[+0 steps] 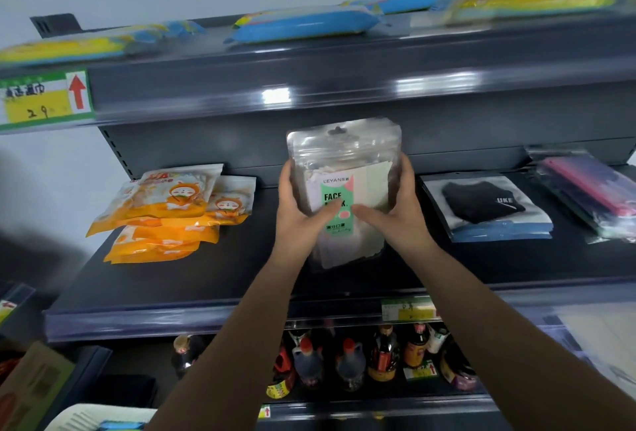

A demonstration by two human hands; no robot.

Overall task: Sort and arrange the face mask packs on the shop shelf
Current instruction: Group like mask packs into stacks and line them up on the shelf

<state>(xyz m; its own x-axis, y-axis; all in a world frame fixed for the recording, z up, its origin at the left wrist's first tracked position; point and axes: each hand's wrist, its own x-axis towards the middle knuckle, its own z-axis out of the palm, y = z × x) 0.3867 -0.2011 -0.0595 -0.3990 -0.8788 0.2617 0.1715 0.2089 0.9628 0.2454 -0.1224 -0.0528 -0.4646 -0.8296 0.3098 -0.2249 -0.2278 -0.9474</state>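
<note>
I see both hands clamped on the clear mask pack (344, 189), frame centre, upright over the middle shelf (241, 275): left hand (297, 205) and right hand (395, 205) gripping its sides, thumbs across the front.

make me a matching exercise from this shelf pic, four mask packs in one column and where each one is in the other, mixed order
Things:
1. clear face mask packs
2. orange cartoon packs
3. black mask pack
4. pink and purple packs

Places:
A. far right of the middle shelf
B. held upright between the left hand and the right hand
C. piled at the left of the middle shelf
D. lying flat just right of the hands

Pairs: 1-B, 2-C, 3-D, 4-A
</note>
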